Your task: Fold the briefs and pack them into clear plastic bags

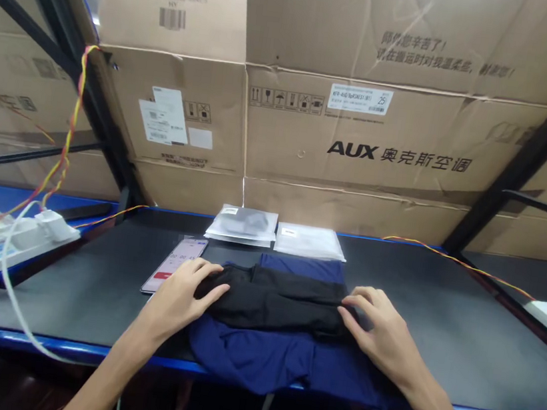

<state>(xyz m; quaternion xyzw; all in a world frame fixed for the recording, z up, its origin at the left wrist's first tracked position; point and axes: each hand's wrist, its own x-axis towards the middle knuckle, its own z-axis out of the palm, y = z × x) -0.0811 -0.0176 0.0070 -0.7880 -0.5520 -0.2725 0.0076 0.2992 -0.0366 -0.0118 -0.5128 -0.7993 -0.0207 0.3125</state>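
A folded black garment (pixel 285 304) lies crosswise on top of navy blue fabric (pixel 258 358). The navy cloth drapes over the front edge of the dark mat, and part of it shows behind the black one. At the black garment's left end, my left hand (pixel 192 288) grips the cloth between thumb and fingers. My right hand (pixel 374 319) pinches the opposite end the same way. Just beyond my left hand, a phone (pixel 192 248) with a running timer lies face up. The exact kind of either garment cannot be made out.
Two flat packets in translucent plastic, a left one (pixel 242 224) and a right one (pixel 311 242), lie at the back. Behind them stands a cardboard wall (pixel 359 169). Power strips (pixel 11 241) with cables sit at left and right. Black metal posts (pixel 484 212) frame the shelf.
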